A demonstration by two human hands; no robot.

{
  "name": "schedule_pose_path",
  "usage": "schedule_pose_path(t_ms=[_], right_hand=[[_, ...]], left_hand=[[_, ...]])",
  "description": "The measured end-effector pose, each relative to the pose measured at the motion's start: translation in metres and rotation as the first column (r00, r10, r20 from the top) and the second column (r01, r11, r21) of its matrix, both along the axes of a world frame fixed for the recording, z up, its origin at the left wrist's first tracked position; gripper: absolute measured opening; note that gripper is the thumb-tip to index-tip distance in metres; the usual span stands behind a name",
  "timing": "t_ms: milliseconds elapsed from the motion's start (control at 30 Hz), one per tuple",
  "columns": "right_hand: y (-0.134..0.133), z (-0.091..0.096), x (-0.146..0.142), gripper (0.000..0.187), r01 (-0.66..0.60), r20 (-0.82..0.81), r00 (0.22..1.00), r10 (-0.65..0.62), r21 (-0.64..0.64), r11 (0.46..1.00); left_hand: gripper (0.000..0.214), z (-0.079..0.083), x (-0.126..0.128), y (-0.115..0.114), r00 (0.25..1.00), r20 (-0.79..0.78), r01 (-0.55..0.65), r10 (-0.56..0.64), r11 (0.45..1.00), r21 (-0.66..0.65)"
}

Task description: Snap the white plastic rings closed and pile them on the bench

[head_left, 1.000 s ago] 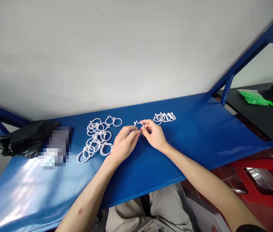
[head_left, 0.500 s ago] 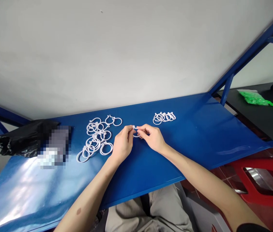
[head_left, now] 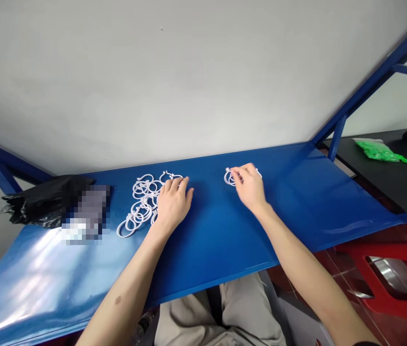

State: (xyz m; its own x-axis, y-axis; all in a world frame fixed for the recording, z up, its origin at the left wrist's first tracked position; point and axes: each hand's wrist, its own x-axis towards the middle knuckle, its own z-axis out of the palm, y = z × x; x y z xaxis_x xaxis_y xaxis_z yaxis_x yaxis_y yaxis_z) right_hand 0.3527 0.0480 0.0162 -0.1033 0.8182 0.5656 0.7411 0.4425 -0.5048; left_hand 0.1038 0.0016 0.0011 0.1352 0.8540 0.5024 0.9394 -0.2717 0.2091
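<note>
2 bare hands were well apart above the blue table (head_left: 218, 235). The left hand (head_left: 173, 204), palm down with its fingers slightly spread, covered the right edge of the larger heap of white rings (head_left: 146, 206); whether it touched any, I could not tell. The right hand (head_left: 251, 187) was at the smaller cluster of white rings (head_left: 227, 181), its thumb and forefinger drawn close together near the left end; I could not tell whether they pinched a ring. Part of that cluster was hidden behind the hand. Left of the heap, a black plastic bag (head_left: 39, 199) lay on the table. At right, a bag of green pieces (head_left: 380, 150) rested on a black surface (head_left: 365, 182).
</note>
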Motion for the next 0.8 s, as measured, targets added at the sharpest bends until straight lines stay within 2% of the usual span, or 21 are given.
schedule_pose_path(t_ms=[67,167,367,533,600,667,700,733,767,800], right_hand=[[0.011,0.002,0.02,0.027,0.192,0.091,0.978,-0.188,-0.042,0.98],[0.02,0.002,0.038,0.028,0.317,0.185,0.936,-0.299,-0.077,0.945],[0.024,-0.005,0.045,0.02,0.38,0.261,0.902,-0.345,-0.097,0.92],[0.024,-0.001,0.04,0.024,0.368,0.176,0.916,-0.361,-0.01,0.93],[0.018,0.004,0.029,0.024,0.278,0.086,0.956,-0.281,0.039,0.96],[0.007,0.008,0.012,0.024,0.087,-0.017,0.996,-0.087,0.013,0.996],[0.0,0.008,0.002,0.025,-0.054,-0.076,0.996,0.051,-0.044,0.998],[-0.007,0.008,-0.008,0.026,-0.205,-0.154,0.971,0.186,-0.124,0.971],[-0.014,0.007,-0.018,0.027,-0.333,-0.239,0.929,0.284,-0.198,0.922],[-0.021,0.005,-0.027,0.028,-0.416,-0.309,0.89,0.336,-0.248,0.875]], left_hand=[[0.035,-0.008,-0.007,0.005,0.993,-0.075,-0.096,0.095,0.995,-0.009],[0.027,-0.015,-0.013,0.008,0.98,-0.141,-0.145,0.137,0.988,-0.045],[0.023,-0.004,-0.01,0.005,0.981,-0.148,-0.14,0.123,0.985,-0.105],[0.02,0.006,-0.001,0.001,0.996,-0.05,-0.078,0.078,0.997,0.0],[0.018,0.009,0.005,-0.002,1.0,0.002,-0.003,0.003,0.996,0.084],[0.015,0.012,0.011,-0.005,0.993,0.039,0.105,-0.113,0.98,0.168],[0.013,0.013,0.014,-0.007,0.982,0.047,0.169,-0.182,0.965,0.203],[0.012,0.014,0.017,-0.009,0.966,0.049,0.236,-0.253,0.944,0.23],[0.01,0.015,0.02,-0.011,0.947,0.045,0.298,-0.318,0.922,0.248],[0.01,0.015,0.022,-0.012,0.928,0.039,0.348,-0.37,0.901,0.259]])
